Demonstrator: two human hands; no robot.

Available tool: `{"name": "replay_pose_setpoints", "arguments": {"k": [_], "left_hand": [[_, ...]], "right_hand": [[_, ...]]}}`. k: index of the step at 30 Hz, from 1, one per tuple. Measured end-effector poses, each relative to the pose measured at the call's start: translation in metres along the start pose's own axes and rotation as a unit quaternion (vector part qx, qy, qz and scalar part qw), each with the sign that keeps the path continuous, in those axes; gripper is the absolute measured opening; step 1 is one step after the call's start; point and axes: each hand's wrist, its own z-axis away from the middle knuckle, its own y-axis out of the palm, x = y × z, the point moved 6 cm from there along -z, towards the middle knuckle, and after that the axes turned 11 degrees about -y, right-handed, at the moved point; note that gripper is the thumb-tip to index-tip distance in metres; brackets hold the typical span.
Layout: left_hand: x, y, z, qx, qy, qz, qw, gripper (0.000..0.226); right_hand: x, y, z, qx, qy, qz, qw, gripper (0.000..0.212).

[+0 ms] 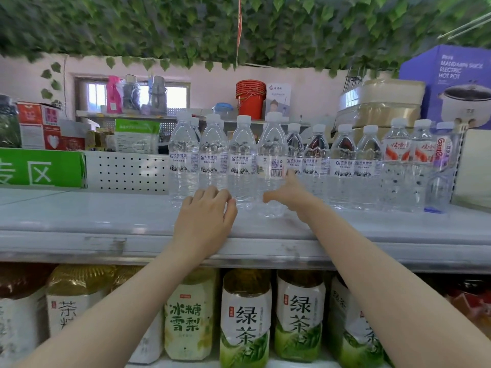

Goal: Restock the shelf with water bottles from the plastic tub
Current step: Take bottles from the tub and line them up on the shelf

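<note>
A row of clear water bottles with white caps stands on the grey top shelf (106,221). One bottle (272,155), its barcode facing me, stands slightly forward of the row. My right hand (289,193) reaches to it, fingers stretched along its right side and thumb in front of its lower part. My left hand (206,217) rests on the shelf with fingers loosely bent, knuckles against the bases of the bottles (214,155) to the left. It holds nothing. The plastic tub is out of view.
The shelf left of the bottles is bare up to a white perforated back panel (127,168) and a green sign (42,168). Other brands of bottles (422,155) fill the right end. Large tea bottles (245,320) stand on the shelf below. Boxes and a red bucket (251,98) sit behind.
</note>
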Motion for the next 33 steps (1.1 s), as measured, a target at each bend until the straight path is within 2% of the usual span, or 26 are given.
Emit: {"name": "replay_pose_setpoints", "arguments": {"k": [3,7,9,11,14,16,21,25,29,33], "left_hand": [[0.0,0.001,0.0,0.002,-0.004,0.0,1.0,0.063],[0.0,0.0,0.0,0.007,-0.01,-0.001,1.0,0.057],[0.001,0.001,0.0,0.015,-0.016,-0.001,1.0,0.048],[0.001,0.0,-0.001,0.014,-0.017,0.002,1.0,0.049],[0.001,0.0,-0.001,0.012,-0.022,0.008,1.0,0.048],[0.001,0.0,-0.001,0.008,-0.022,0.008,1.0,0.053],[0.001,0.0,0.0,0.005,-0.012,0.01,1.0,0.067],[0.0,-0.001,0.0,0.003,-0.009,0.008,1.0,0.067],[0.001,0.0,0.0,0.008,-0.013,0.012,1.0,0.061],[0.001,-0.001,0.0,0.011,-0.011,0.009,1.0,0.061]], "right_hand": [[-0.003,-0.004,-0.001,-0.023,-0.007,-0.01,1.0,0.102],[-0.002,-0.003,-0.003,-0.039,-0.012,0.022,0.999,0.118],[-0.004,-0.003,-0.005,-0.031,0.0,-0.001,1.0,0.109],[-0.005,-0.003,-0.005,-0.029,0.01,-0.018,0.999,0.101],[-0.006,-0.007,-0.005,-0.056,0.0,-0.016,0.998,0.109],[-0.005,-0.007,-0.003,-0.061,-0.002,-0.017,0.998,0.112],[-0.005,-0.008,-0.001,-0.041,0.012,-0.053,0.998,0.089],[-0.007,-0.01,0.0,-0.071,0.005,-0.046,0.996,0.101],[-0.006,-0.009,-0.001,-0.056,0.007,-0.075,0.996,0.085],[-0.006,-0.013,0.0,-0.087,-0.001,-0.04,0.995,0.095]]}}
